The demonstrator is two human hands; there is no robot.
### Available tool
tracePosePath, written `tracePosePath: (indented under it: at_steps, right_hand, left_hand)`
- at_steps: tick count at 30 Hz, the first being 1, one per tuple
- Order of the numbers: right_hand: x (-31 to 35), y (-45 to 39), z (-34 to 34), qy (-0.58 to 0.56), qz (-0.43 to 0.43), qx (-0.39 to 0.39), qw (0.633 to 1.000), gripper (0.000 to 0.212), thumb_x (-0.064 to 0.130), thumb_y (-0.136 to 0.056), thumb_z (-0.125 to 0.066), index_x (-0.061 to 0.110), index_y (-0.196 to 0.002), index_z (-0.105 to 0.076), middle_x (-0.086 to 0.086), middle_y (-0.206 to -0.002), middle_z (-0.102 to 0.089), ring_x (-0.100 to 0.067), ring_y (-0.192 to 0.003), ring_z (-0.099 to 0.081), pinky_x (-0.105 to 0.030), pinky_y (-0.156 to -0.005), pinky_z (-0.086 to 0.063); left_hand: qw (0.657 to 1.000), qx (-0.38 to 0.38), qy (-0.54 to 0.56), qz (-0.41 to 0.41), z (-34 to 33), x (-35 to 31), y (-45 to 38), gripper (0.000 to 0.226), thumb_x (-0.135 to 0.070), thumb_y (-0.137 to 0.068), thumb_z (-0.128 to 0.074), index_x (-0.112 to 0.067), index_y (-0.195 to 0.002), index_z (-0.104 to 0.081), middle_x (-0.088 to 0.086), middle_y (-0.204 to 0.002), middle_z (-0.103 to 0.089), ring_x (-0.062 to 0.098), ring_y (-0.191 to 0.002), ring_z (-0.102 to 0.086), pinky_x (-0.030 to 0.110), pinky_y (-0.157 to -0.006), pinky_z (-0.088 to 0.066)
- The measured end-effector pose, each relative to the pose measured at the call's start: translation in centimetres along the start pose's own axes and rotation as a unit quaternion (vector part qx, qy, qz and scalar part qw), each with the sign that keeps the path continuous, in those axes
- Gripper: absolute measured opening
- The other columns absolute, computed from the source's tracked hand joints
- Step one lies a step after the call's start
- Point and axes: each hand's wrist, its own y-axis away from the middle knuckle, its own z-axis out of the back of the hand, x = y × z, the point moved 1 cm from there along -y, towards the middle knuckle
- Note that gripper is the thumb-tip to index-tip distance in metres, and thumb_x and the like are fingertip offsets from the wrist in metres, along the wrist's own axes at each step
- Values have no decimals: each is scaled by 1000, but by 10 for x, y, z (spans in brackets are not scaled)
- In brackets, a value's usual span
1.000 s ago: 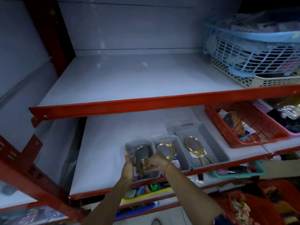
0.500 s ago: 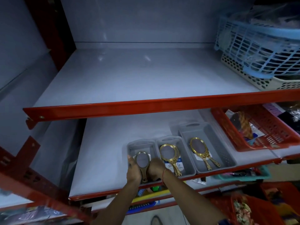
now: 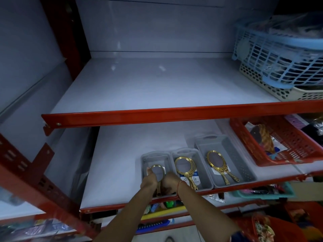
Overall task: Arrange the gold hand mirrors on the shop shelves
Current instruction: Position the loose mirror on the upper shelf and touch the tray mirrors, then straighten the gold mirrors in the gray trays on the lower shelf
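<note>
Three grey trays stand side by side at the front of the lower shelf. In the left tray [image 3: 153,156] lies a gold hand mirror [image 3: 158,172], face up. My left hand [image 3: 148,179] grips its left rim. My right hand [image 3: 170,183] is closed over the handle's lower part. The middle tray [image 3: 201,159] holds two stacked gold mirrors [image 3: 185,167] on a blue-and-white label. In the right tray [image 3: 232,154] sits another gold mirror pair [image 3: 216,163], with two handles showing.
The upper shelf [image 3: 157,88] carries a blue basket [image 3: 279,55] stacked on a cream basket [image 3: 286,92] at the right. A red basket [image 3: 297,154] of goods stands right of the trays. Red shelf rails and a slanted brace [image 3: 35,180] frame the left side.
The mirror went from tilted up between my hands to lying flat in the left tray. Both hands drew back toward the tray's front edge, staying on the mirror.
</note>
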Motion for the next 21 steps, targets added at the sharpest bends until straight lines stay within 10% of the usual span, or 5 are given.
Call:
tracePosePath:
  at_steps: [6, 10, 18, 21]
  right_hand:
    - [-8, 7, 6, -90, 13, -29, 995, 15, 3, -88, -54, -5, -92, -66, -24, -104, -68, -32, -100, -68, -39, -86, -57]
    - [-21, 12, 30, -265, -1, -63, 962, 16, -1, -83, -57, 3, -68, -58, -16, -73, -65, -24, -59, -63, -35, -67, -57]
    - [-74, 4, 78, -385, -31, -131, 913, 20, -8, -81, -55, 6, -66, -53, -14, -60, -53, -22, -52, -53, -32, -64, -48]
    - [-96, -5, 86, -306, -42, -188, 932, 27, -6, -80, -56, 7, -56, -50, -18, -69, -57, -22, -53, -57, -30, -57, -46]
  left_hand:
    - [996, -34, -75, -20, 8, 0, 15, 77, -52, -101, -11, 3, -142, -45, 25, -146, -48, 37, -134, -48, 42, -115, -38]
    - [988, -89, -85, -90, 4, -1, 22, 66, -42, -104, -18, 4, -129, -58, 25, -135, -58, 39, -125, -54, 42, -108, -43]
    - [989, 33, 48, -133, -58, -9, 20, 28, -8, -98, -42, 1, -84, -66, 27, -103, -69, 40, -100, -66, 51, -97, -52]
    - [992, 70, 18, -108, -86, -8, 16, 35, -1, -92, -40, -9, -62, -55, 18, -73, -58, 27, -65, -54, 31, -59, -43]
